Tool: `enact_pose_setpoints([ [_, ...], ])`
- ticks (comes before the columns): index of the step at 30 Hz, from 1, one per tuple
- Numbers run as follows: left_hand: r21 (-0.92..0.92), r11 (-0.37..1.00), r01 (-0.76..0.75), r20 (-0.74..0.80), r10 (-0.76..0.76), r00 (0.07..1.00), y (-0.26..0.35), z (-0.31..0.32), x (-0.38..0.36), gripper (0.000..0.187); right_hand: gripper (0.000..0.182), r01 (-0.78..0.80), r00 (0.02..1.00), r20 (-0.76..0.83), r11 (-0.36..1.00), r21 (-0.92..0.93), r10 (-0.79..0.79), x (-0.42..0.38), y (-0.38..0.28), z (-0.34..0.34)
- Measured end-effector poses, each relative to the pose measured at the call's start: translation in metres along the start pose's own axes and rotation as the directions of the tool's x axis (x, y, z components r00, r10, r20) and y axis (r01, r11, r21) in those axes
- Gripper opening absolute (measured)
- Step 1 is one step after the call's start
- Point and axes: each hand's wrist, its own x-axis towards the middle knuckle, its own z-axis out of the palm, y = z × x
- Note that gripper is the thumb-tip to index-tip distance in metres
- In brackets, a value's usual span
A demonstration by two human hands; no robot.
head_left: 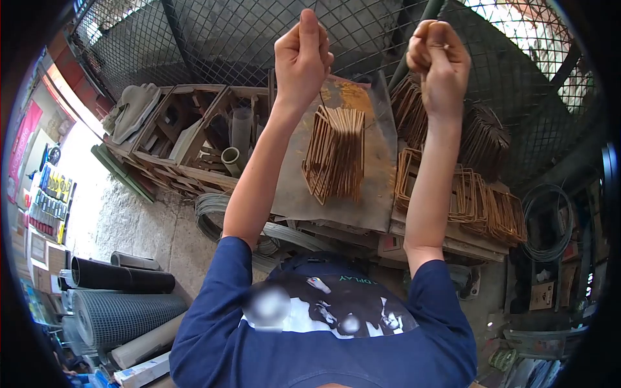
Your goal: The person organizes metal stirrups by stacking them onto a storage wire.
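The bare left hand (302, 58) and bare right hand (441, 61) are curled closed; whether anything is pinched cannot be told. Below, between them, rust-brown rectangular bent-metal frames (344, 152) are bunched.

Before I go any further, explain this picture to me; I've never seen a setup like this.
There is no machine here, just a person's two bare hands. The single picture comes from a camera worn on the head, looking forward and down, so the wearer's own dark blue shirt fills the bottom. The left hand and right hand are held out in front, apart, with fingers curled in. I can't make out anything held; something thin could be hidden inside. Between the forearms, a bundle of rust-brown bent metal frames rests on the worktable. More rusty frames sit to the right, and wire mesh stands beyond.
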Motion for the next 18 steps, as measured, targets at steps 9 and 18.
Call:
enact_pose_setpoints([
  [9,0.224,0.974,0.034,-0.119,-0.007,0.993,-0.058,-0.025,0.025,0.046,0.023,-0.124,0.992,0.008,0.992,-0.018,0.124,0.014,0.044,0.010],
  [18,0.142,0.989,0.043,0.000,-0.043,0.999,-0.056,-0.026,0.001,0.046,0.027,-0.108,0.991,0.083,0.994,0.025,0.106,-0.026,0.042,0.023],
])
